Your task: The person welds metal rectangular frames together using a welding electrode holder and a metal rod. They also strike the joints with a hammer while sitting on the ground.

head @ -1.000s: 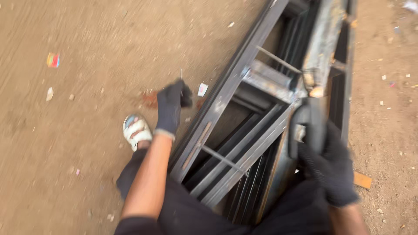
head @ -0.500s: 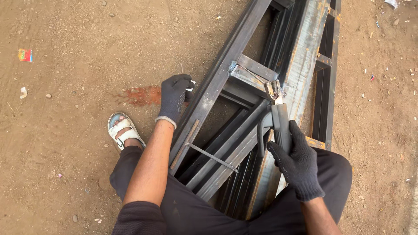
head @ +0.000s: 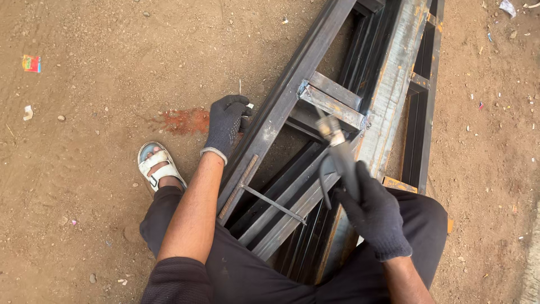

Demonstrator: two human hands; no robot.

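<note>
A long dark steel frame [head: 292, 95] of welded bars lies on the dirt, running from my lap to the top right. My left hand [head: 225, 121], in a black glove, grips the outer edge of the frame's left rail. My right hand [head: 374, 217], also gloved, holds a dark metal hand tool [head: 336, 149]. The tool's tip points up at a short rusty crosspiece [head: 332, 101] welded between the rails. A thin rod [head: 273, 202] crosses the frame just below my left forearm.
My foot in a white sandal [head: 157, 166] rests on the dirt left of the frame. A reddish stain [head: 185, 121] marks the ground beside my left hand. Small scraps of litter [head: 32, 63] and pebbles lie scattered on the bare earth.
My right hand has brought the tool down from the frame's upper right part to the short crosspiece. My left hand has stayed on the left rail.
</note>
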